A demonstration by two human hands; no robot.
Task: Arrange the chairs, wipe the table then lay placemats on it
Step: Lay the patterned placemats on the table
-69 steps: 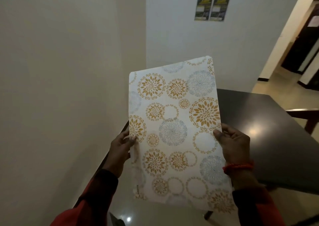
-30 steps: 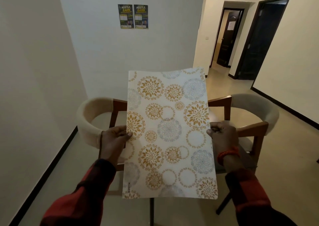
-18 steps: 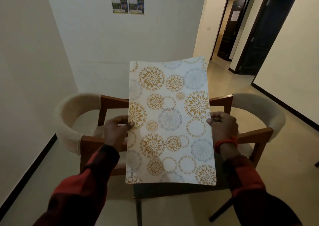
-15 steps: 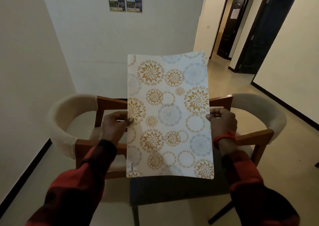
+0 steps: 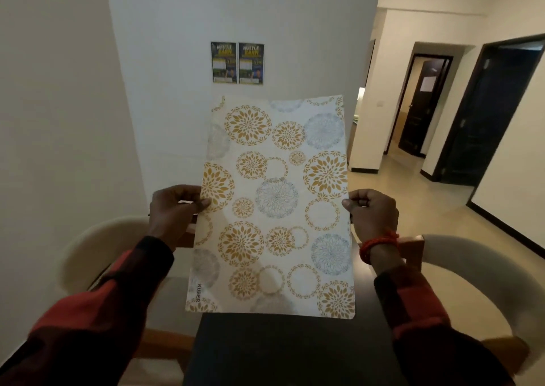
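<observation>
A white placemat (image 5: 274, 205) printed with gold and grey flower circles hangs upright in front of me, its long side vertical. My left hand (image 5: 172, 208) pinches its left edge and my right hand (image 5: 371, 211) pinches its right edge, both at mid-height. Below the placemat's lower edge lies the dark table (image 5: 283, 350). A cream-backed wooden chair (image 5: 88, 255) stands to the left of the table and another chair (image 5: 472, 270) to its right. The placemat hides the far part of the table.
A white wall (image 5: 59, 120) runs close on the left. Two posters (image 5: 237, 62) hang on the far wall. On the right, open tiled floor (image 5: 427, 208) leads to two dark doorways (image 5: 421, 105).
The view has swung from the wall and table corner to face the two chairs, then tilted up. The placemat stays held in both hands and now sits higher over the table.
</observation>
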